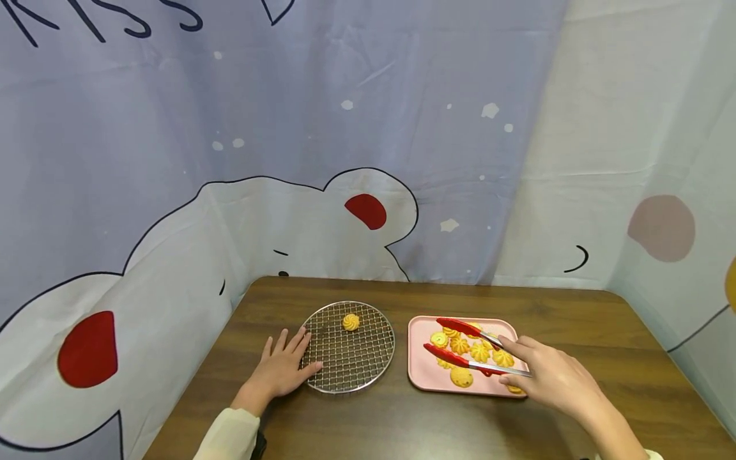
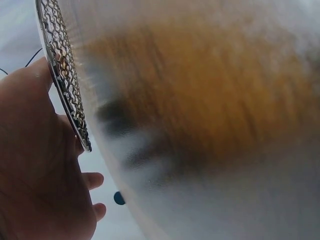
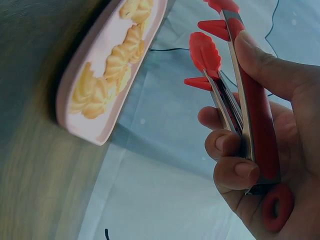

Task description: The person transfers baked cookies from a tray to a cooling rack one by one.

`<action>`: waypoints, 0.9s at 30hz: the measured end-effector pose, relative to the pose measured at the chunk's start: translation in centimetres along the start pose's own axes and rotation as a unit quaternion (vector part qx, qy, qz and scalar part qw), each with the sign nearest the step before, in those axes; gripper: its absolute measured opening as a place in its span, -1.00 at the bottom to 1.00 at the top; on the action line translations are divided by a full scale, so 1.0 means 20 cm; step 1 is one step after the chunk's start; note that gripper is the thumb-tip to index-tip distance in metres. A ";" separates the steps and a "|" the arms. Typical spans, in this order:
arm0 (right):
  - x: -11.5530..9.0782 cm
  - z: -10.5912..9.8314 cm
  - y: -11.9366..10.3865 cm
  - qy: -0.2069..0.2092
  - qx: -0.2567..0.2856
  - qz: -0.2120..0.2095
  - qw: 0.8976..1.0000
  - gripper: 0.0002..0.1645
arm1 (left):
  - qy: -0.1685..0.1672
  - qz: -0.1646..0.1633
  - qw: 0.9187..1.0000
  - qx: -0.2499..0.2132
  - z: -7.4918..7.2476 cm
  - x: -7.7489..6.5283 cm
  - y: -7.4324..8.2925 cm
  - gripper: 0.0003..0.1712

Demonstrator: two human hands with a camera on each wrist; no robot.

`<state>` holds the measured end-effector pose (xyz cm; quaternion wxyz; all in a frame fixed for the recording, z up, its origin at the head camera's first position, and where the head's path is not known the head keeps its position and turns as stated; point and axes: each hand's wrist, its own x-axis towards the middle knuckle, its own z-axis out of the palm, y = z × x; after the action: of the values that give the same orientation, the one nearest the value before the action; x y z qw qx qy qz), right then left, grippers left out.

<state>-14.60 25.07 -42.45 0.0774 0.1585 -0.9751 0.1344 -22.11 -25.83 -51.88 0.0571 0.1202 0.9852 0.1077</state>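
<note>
My right hand [image 1: 554, 372] grips a pair of red-tipped metal tongs [image 3: 257, 120], thumb on one arm and fingers curled round the other. The tongs stand spread, their red tips over the cookies [image 1: 460, 345] on a pink tray [image 1: 422, 377], with nothing between them. My left hand [image 1: 278, 370] lies with straight, spread fingers at the left rim of a round wire rack [image 1: 351, 364], thumb and fingertips over its edge. One swirled cookie [image 1: 351, 322] sits on the rack toward its back. In the left wrist view the rack [image 2: 65, 75] shows edge-on beside the hand.
Rack and tray stand side by side on a brown wooden table [image 1: 460, 425], a strip of bare wood between them. A printed cloth [image 1: 276, 217] hangs behind the table's back edge and along both sides.
</note>
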 end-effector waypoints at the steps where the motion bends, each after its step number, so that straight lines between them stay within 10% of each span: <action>1: -0.01 0.00 0.01 -0.001 -0.001 0.005 1.000 -0.22 | 0.002 0.001 1.000 -0.001 0.00 0.00 0.00 -0.02; 27: -0.19 -0.01 0.20 -0.070 0.000 0.010 0.997 -0.19 | -0.001 0.001 1.000 0.000 0.00 0.02 0.00 -0.04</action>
<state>-12.30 29.78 -43.97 0.0074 0.1578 -0.9797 0.1232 -22.47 -25.78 -51.92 0.0584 0.1214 0.9850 0.1075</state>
